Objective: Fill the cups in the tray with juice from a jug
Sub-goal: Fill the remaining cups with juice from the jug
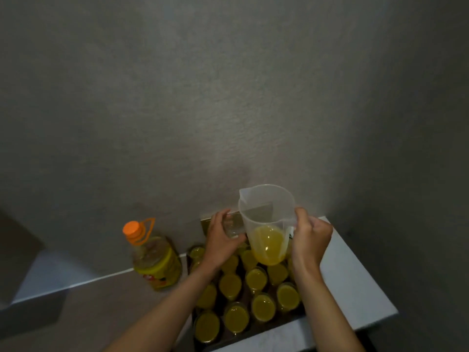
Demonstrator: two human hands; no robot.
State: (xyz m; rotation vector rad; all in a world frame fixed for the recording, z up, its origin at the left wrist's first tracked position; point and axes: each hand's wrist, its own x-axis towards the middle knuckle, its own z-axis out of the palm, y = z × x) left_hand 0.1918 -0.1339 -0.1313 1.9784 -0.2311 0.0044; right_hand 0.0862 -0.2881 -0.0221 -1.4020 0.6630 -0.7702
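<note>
A clear plastic jug [266, 214] with a little yellow juice at its bottom is held upright above the far end of the tray [253, 336]. My right hand [311, 237] grips the jug's handle on its right side. My left hand [219, 237] holds a clear empty cup [233, 226] just left of the jug, above the tray's far left part. Several cups [262, 306] filled with yellow juice stand in rows in the dark tray below both hands.
A large bottle [154, 257] with an orange cap and yellow label stands on the counter left of the tray. A grey wall rises right behind the tray. The white counter [355, 275] ends close to the tray's right and near sides.
</note>
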